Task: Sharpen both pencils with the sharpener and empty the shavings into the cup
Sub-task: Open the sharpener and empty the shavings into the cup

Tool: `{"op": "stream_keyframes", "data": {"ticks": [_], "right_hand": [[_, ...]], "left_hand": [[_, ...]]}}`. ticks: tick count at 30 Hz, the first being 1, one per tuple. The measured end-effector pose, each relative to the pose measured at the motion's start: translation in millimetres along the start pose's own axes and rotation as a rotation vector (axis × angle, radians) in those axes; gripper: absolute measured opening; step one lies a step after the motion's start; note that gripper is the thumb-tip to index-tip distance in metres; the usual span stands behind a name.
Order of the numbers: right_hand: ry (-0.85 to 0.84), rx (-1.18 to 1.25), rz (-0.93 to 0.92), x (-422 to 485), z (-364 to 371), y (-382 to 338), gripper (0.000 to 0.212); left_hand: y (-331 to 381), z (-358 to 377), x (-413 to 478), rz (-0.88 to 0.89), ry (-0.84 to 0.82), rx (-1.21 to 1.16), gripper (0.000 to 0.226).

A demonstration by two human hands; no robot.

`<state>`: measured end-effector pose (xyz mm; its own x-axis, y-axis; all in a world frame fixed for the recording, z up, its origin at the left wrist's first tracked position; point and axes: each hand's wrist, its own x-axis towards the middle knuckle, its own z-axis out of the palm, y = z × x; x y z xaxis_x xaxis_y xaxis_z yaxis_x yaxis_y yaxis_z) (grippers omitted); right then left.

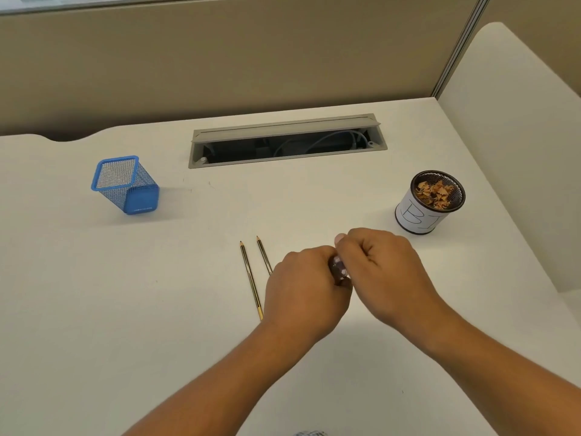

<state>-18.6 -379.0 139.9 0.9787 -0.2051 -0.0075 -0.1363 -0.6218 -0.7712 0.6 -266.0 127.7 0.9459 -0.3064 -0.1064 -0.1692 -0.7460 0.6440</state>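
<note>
Two dark striped pencils lie side by side on the white desk, tips pointing away from me: the left pencil (250, 280) shows in full, the right pencil (264, 255) is partly covered by my left hand. My left hand (306, 287) and my right hand (382, 265) meet just right of them, both closed around a small dark translucent sharpener (339, 269), most of it hidden by fingers. A round mesh cup (421, 220) wrapped in white paper stands at the right, with pencil shavings (437, 193) inside.
A blue mesh pen holder (127, 185) stands at the left of the desk. An open cable tray (287, 141) with wires runs along the back. A beige partition rises behind, and a white side panel (515, 152) bounds the right.
</note>
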Motion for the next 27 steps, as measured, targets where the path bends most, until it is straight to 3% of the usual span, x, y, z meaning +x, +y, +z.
{"op": "stream_keyframes", "data": {"ticks": [3,7,9,11,14,20,23,27], "right_hand": [[-0.101,0.205,0.175,6,1,-1,0.046],[-0.312,0.618,0.57,10,-8,-3,0.04],[-0.366,0.774,0.649,13,-13,1,0.034],[-0.385,0.895,0.694,16,-15,6,0.03],[-0.341,1.012,0.724,20,-13,17,0.027],[-0.157,1.003,0.789,27,4,61,0.027],[-0.029,0.804,0.763,30,19,91,0.032],[0.053,0.518,0.599,28,30,120,0.038]], "left_hand": [[-3,-1,1,-0.015,0.005,-0.017,0.016],[-8,-3,3,-0.016,-0.016,-0.04,0.018],[-11,-5,6,0.002,-0.014,-0.045,0.025],[-13,-6,9,0.026,-0.03,-0.085,0.018],[-14,-8,13,0.032,-0.093,-0.199,0.026],[-15,-8,25,0.049,-0.206,-0.305,0.025],[-16,-5,34,0.059,-0.206,-0.353,0.026],[-18,5,50,0.069,-0.161,-0.42,0.029]]}}
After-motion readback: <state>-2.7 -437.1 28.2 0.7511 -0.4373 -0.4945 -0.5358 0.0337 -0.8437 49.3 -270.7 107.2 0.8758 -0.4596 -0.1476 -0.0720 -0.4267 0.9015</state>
